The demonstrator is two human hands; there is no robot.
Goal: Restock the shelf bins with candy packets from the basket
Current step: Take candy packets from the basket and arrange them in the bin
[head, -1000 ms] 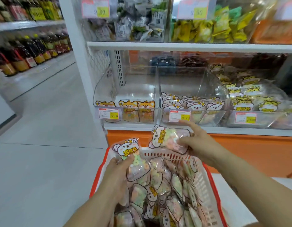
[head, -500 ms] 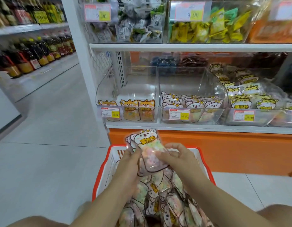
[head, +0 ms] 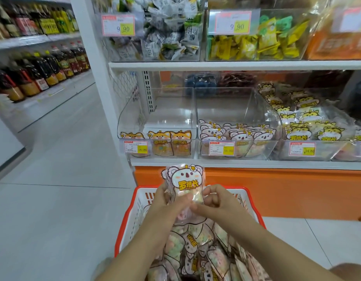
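A stack of koala-faced candy packets [head: 185, 182] stands upright above the red-rimmed white basket [head: 135, 207]. My left hand [head: 165, 207] grips the stack from the left, thumb across its front. My right hand [head: 218, 203] pinches it from the right. The basket below holds several more koala packets [head: 187, 246]. On the low shelf, the clear middle bin [head: 262, 110] holds koala packets along its front. The left bin [head: 169, 110] holds three orange fox packets [head: 169, 138].
A right bin [head: 309, 122] is full of yellow tiger packets. The upper shelf carries bins of grey [head: 165, 33] and yellow [head: 256, 41] sweets. An orange plinth [head: 277, 191] runs under the shelf. Oil bottles [head: 33, 74] line the aisle at left, across grey floor tiles [head: 54, 179].
The two packets, held apart in separate hands, have been brought together into one upright stack between both hands. My view has moved closer to the shelf.
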